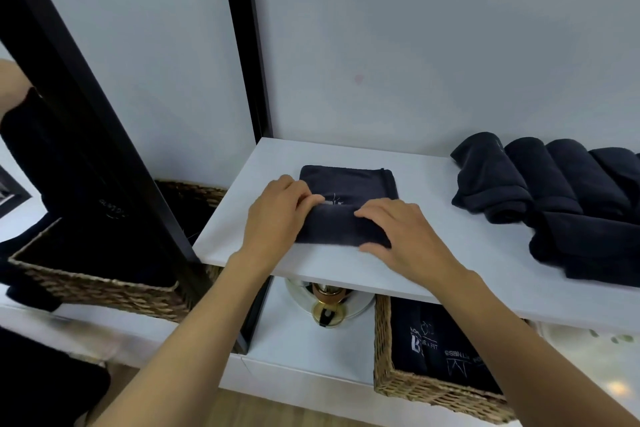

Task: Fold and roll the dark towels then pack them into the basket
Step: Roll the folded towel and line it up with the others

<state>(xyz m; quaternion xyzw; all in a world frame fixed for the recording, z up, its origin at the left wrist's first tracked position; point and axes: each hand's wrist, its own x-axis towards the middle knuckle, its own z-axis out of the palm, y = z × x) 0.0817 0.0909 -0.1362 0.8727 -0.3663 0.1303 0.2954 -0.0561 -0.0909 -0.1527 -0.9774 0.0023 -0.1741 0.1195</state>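
Hands: 2 are showing, left hand [277, 215] and right hand [398, 232].
Half-rolled towel [346, 229]: 1 is showing.
Rolled towels [540, 180]: 4 are lying in a row.
Baskets: 2 are showing, left basket [93, 284] and right basket [433, 390].

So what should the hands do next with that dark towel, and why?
Probably roll the towel further toward the wall. The left hand and right hand grip a rolled near part, while the far part lies flat on the shelf. The rolled towels to the right look finished.
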